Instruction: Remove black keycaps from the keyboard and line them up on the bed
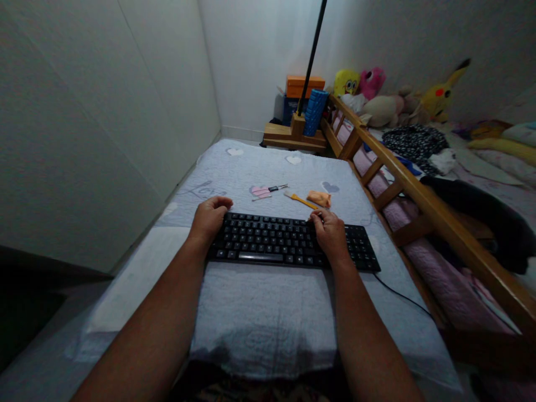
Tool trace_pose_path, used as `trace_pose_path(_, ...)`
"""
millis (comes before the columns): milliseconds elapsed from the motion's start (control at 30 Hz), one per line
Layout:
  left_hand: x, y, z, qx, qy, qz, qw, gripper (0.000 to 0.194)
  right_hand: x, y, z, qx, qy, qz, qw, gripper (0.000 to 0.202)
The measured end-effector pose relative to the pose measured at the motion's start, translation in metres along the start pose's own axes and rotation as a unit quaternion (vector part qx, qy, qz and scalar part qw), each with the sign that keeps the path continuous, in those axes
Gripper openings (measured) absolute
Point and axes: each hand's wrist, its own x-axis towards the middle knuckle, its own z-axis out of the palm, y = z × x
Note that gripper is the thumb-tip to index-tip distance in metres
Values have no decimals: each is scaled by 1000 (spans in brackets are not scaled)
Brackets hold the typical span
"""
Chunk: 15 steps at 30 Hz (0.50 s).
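Observation:
A black keyboard (262, 237) lies flat on the pale blue cover, its cable running off to the right. My left hand (209, 218) grips its upper left corner, thumb and fingers closed at the edge. Over the right part of the keys is my right hand (330, 231), pinching a thin pale stick (310, 218) that looks like a cotton swab; most of it is hidden by the fingers. Beyond the keyboard lie a brush with an orange handle (302, 201), a folded orange cloth (319, 199), a slim tool with a dark grip (274, 188) and another thin stick (262, 198).
A wooden rail (402, 192) runs along the right, with plush toys and bedding behind it. At the far end stand a wooden base (278, 133) with a black pole, a blue roller (315, 113) and an orange box (305, 85). A pale wall panel (104, 100) borders the left.

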Motion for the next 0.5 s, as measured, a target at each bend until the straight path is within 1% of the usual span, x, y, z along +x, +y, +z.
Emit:
trace_pose_path(233, -3, 4, 1, -3, 3, -2, 1000, 30, 0, 2, 2, -5, 5, 8, 1000, 23)
trace_pose_path(500, -2, 4, 1, -11, 3, -6, 1000, 29, 0, 2, -2, -21, 9, 12, 1000, 22)
